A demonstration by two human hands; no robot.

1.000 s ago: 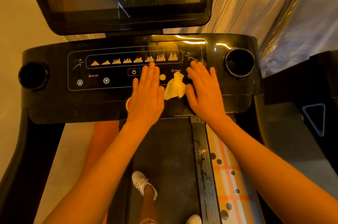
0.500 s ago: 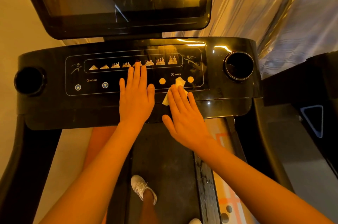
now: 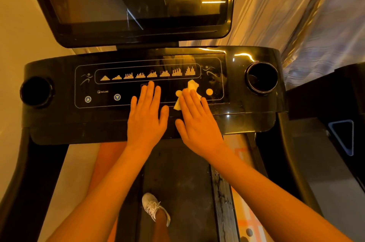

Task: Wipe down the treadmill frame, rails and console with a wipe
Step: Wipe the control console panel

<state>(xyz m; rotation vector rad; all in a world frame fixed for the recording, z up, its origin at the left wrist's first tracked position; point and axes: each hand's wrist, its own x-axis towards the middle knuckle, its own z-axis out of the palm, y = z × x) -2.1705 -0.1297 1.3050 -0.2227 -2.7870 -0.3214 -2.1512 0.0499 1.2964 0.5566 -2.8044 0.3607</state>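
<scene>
The treadmill's glossy black console (image 3: pixel 59 119) stretches across the middle of the view, with lit program icons and round buttons. A crumpled white wipe (image 3: pixel 192 85) lies on the control panel near the speed buttons. My right hand (image 3: pixel 197 121) lies flat on the wipe with straight fingers, pressing it against the panel; most of the wipe is hidden under the fingers. My left hand (image 3: pixel 147 115) rests flat on the console just to the left, fingers straight, holding nothing. A dark screen (image 3: pixel 138 1) stands above the console.
Round cup holders sit at the console's left end (image 3: pixel 36 91) and right end (image 3: pixel 261 78). The black belt (image 3: pixel 177 182) runs below, with my white shoe (image 3: pixel 155 208) on it. A side rail (image 3: pixel 223 202) runs along the belt's right. Curtains (image 3: pixel 296 14) hang at the right.
My right hand slid left onto the wipe, which had lain bare between the hands, and now pushes it slightly up the panel. My left hand shifted left and a little lower.
</scene>
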